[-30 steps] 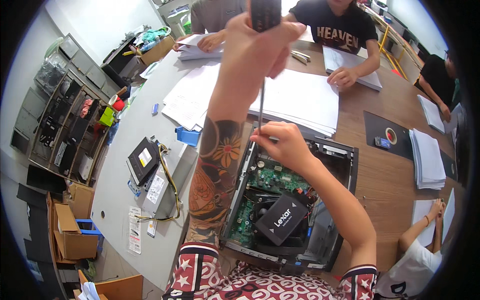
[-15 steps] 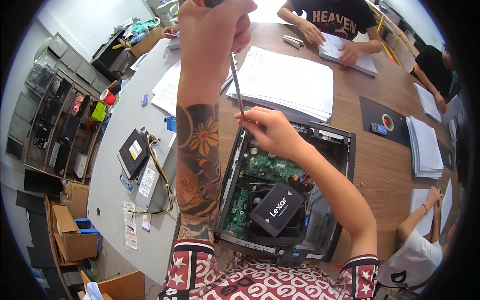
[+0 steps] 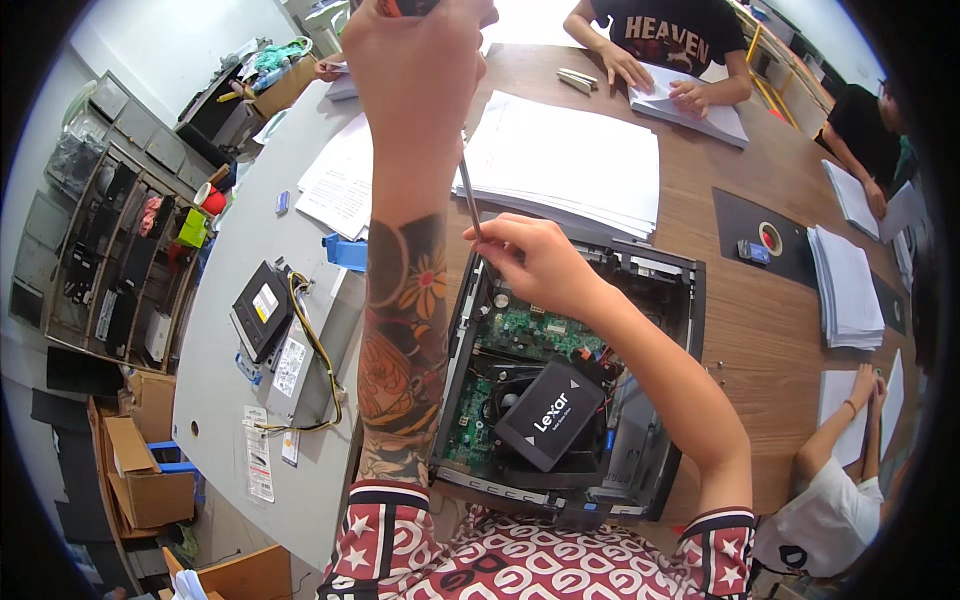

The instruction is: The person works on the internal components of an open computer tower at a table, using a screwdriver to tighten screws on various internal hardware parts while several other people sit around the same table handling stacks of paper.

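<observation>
My left hand (image 3: 418, 62), above my tattooed forearm, grips the orange-and-black handle of a screwdriver (image 3: 468, 185) at the top of the view. Its long metal shaft slants down to my right hand (image 3: 525, 255), whose thumb and fingers pinch it near the lower end. Both hands are over an open black computer case (image 3: 687, 350), which has a green circuit board (image 3: 545, 325) inside; the screwdriver's tip is hidden by my fingers. A black solid-state drive (image 3: 550, 415) lies at an angle in the lower middle of the case.
A metal power supply (image 3: 310, 375) with cables and a black optical drive (image 3: 260, 308) sit left. Paper stacks (image 3: 560, 165) lie beyond the case. Other people (image 3: 670, 30) handle paper around the table's back and right. A tape roll (image 3: 770, 238) is on a dark board (image 3: 730, 215).
My left hand and the screwdriver's handle have moved left and upward, so the shaft leans more. My right hand has shifted slightly left, still pinching the shaft. The whole view has shifted a little.
</observation>
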`<control>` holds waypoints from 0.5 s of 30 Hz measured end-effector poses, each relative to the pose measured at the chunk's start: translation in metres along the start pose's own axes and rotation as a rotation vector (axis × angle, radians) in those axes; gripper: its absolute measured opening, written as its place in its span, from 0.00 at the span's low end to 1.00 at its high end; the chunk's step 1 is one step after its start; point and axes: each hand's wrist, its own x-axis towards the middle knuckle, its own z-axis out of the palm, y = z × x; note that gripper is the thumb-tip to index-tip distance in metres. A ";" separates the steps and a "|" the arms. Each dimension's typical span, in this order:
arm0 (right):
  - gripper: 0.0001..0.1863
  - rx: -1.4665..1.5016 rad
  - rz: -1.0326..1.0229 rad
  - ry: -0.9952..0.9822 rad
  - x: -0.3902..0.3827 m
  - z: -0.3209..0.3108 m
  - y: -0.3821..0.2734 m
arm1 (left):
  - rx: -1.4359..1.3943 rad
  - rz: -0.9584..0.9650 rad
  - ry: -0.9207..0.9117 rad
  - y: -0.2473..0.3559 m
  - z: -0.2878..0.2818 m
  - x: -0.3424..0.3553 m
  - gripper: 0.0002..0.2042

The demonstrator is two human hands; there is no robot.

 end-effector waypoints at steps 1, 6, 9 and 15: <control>0.07 -0.002 0.012 -0.006 -0.001 -0.001 0.002 | 0.051 -0.001 0.065 0.010 0.010 -0.008 0.07; 0.07 -0.007 0.010 -0.006 -0.002 -0.002 0.003 | 0.027 -0.054 0.030 0.004 0.000 -0.005 0.08; 0.07 -0.001 0.022 -0.012 -0.002 0.000 0.004 | -0.056 0.006 -0.060 -0.001 -0.005 -0.001 0.08; 0.07 0.019 0.063 0.006 -0.003 -0.001 0.001 | 0.144 -0.004 0.182 0.016 0.020 -0.014 0.08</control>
